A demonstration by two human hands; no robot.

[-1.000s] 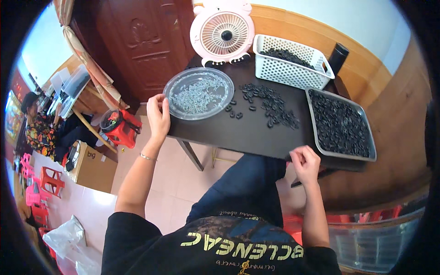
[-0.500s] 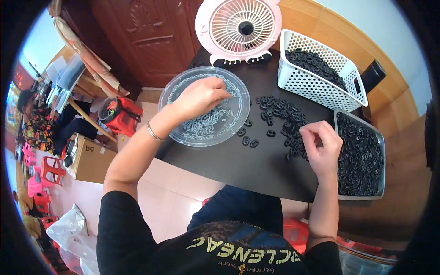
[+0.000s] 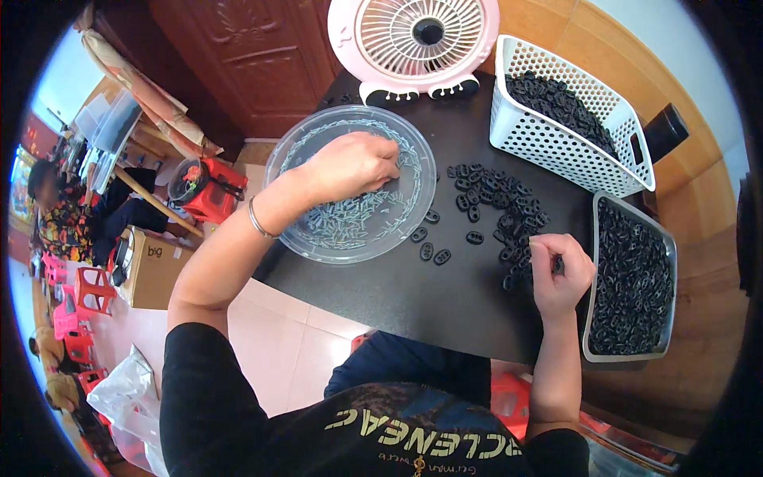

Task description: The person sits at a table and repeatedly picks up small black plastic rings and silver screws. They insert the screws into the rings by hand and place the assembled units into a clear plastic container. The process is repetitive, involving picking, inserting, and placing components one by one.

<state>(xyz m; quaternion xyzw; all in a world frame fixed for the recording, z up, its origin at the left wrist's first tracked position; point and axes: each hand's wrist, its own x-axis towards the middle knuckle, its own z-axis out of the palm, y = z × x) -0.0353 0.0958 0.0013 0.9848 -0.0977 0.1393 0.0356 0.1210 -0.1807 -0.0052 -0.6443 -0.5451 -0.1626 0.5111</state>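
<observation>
My left hand (image 3: 356,164) is down over a round, clear plastic tub (image 3: 273,179), fingers curled together at the small, thin silvery pieces (image 3: 342,222) in it. Those pieces are too small to tell pins from springs. Whatever its fingertips hold is hidden beneath the hand. My right hand (image 3: 563,276) is closed in a pinch at the near right edge of a loose heap of black oval two-holed plastic pieces (image 3: 517,208). Its fingers hide what may be between them. Between the tub and the heap, several single black pieces (image 3: 443,257) lie scattered on the dark table (image 3: 373,294).
A pink fan (image 3: 413,40) stands behind the tub. At the back right is a white perforated basket (image 3: 556,155) of black pieces; a shallow tray (image 3: 674,270) of smaller-looking black parts lies beside my right hand. A cardboard box (image 3: 159,270) and red stools (image 3: 95,290) stand on the left.
My left hand has sunk a little lower into the tub, its fingers more tucked under. My right hand stays pinched near the heap. The whole view has shifted slightly.
</observation>
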